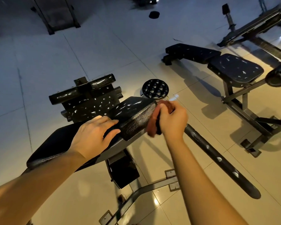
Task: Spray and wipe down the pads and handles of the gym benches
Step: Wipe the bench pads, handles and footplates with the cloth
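Observation:
A black gym bench stands in front of me, with a cracked seat pad (pixel 133 114) and a longer back pad (pixel 55 143) nearer to me. My left hand (pixel 94 133) lies flat with straight fingers on the gap where the two pads meet. My right hand (pixel 172 120) grips a reddish-brown cloth (pixel 154 120) and holds it against the seat pad's right side. No spray bottle is in sight.
A worn black foot plate with roller pads (pixel 88 95) lies beyond the seat. A round quilted stool (pixel 155 87) stands behind the bench. A second bench (pixel 234 69) stands to the right, a long padded bar (pixel 217 158) runs along the floor, and other machines sit at the back.

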Demonstrator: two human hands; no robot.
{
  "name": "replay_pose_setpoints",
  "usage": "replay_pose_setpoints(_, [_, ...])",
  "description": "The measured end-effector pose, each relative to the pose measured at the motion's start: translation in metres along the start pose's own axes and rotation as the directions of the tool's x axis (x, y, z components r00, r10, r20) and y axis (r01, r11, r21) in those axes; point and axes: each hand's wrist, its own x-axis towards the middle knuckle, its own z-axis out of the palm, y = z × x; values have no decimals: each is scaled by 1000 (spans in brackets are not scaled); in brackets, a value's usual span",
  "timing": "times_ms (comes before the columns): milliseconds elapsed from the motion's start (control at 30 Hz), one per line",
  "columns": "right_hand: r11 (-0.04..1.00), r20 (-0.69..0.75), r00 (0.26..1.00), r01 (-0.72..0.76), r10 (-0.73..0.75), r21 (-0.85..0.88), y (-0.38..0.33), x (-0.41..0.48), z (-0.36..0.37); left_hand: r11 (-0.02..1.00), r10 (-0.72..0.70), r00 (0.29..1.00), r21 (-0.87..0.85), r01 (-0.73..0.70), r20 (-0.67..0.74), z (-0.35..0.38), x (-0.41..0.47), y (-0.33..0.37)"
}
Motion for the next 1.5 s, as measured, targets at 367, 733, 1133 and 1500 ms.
replay_pose_setpoints(367, [986, 96, 995, 31, -15, -162, -9, 19, -7, 999, -1, 1000, 35, 1, -7, 0, 0, 2])
replay_pose_setpoints(733, [975, 89, 988, 139, -125, -173, 1, 21, -4, 997, 2, 1000, 71, -1, -19, 1, 2, 3])
replay_pose_setpoints(1133, [944, 56, 956, 294, -289, -149, 17, -4, -1, 990, 14, 1000, 138, -13, -6, 2, 0, 4])
replay_pose_setpoints(1500, [960, 7, 969, 247, -249, -129, 24, -14, 1, 986, 12, 1000, 165, -14, 14, 6, -1, 4])
